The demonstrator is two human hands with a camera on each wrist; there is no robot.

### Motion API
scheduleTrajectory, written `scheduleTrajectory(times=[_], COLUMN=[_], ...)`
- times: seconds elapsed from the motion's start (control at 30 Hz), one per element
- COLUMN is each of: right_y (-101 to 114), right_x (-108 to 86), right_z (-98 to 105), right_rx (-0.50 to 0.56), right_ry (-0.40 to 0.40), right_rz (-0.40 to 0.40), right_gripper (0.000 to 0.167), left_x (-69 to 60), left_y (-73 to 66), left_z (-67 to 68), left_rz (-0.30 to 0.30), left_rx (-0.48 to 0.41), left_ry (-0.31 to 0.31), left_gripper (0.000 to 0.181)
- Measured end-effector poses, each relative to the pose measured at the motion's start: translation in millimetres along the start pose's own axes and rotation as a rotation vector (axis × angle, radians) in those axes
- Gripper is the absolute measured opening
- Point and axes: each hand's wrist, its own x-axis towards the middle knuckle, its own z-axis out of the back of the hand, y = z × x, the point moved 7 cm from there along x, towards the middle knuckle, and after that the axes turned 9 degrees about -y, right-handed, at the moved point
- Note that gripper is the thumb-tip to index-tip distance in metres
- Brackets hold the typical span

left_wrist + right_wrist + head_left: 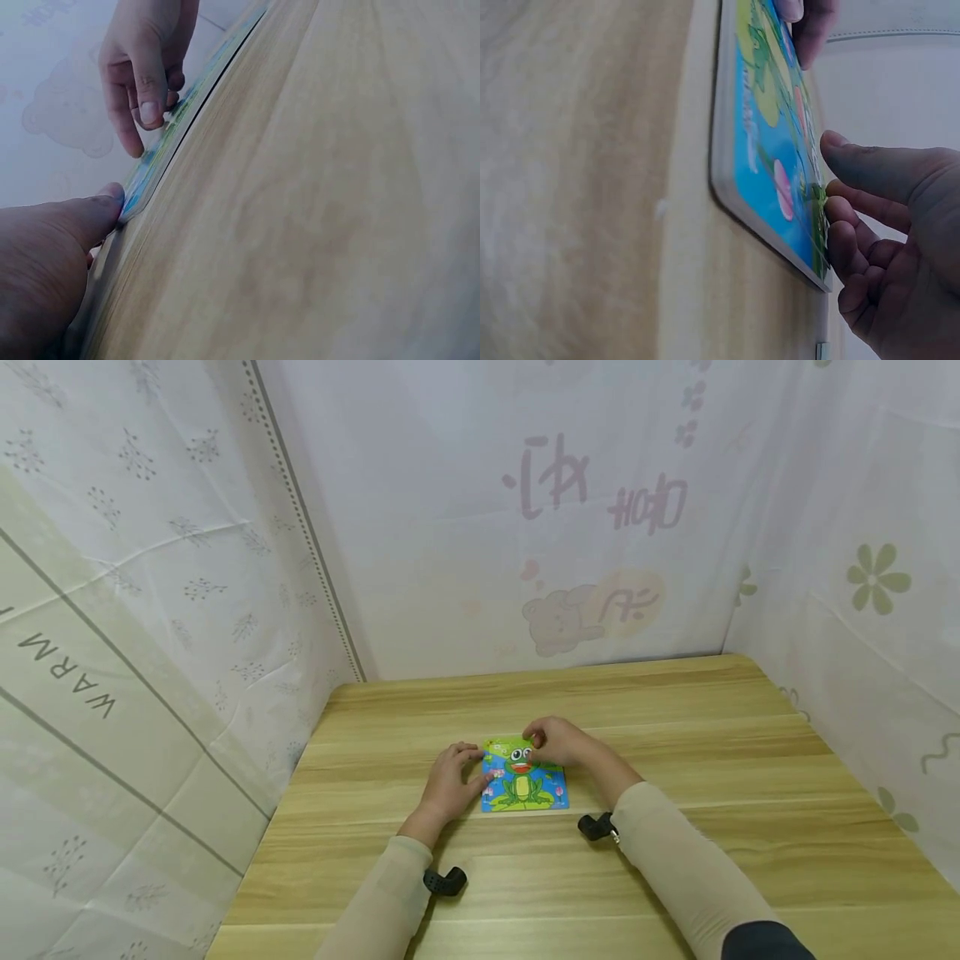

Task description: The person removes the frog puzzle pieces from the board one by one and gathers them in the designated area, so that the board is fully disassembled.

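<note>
One left hand (448, 782), thumb spread from its fingers, touches a glossy, square green-and-blue frog board (522, 791) on a yellow wood-grained bench (517, 885); the right hand (558, 742), fingers loosely curled, overhangs it.

A wood-grain desk (712, 735) has rounded far corners. Pale cloth (420, 527) hangs behind it and along both sides, printed with a faint bear (558, 622), a green flower (877, 579) to the right and the word WARM (67, 677) to the left.
</note>
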Motion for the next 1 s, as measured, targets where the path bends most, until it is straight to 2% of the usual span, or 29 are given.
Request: scheduleTrajectory(times=[0.23, 0.53, 1.0], right_y=[3.1, 2.0, -0.4], right_x=[-0.7, 3.2, 4.9], right_z=[-3.5, -5.1, -6.4], right_rx=[-0.033, -0.007, -0.024], right_ry=[0.029, 0.037, 0.033], right_rz=[0.016, 0.0, 0.003], right_gripper=[0.035, 0.031, 0.031], left_x=[-0.7, 0.2, -0.3], left_y=[-1.1, 0.5, 1.1], left_z=[-0.3, -0.7, -1.5], left_rz=[0.009, 0.006, 0.004], left_rx=[0.004, 0.011, 0.021], left_ry=[0.002, -0.001, -0.001], left_gripper=[0.047, 0.047, 0.048])
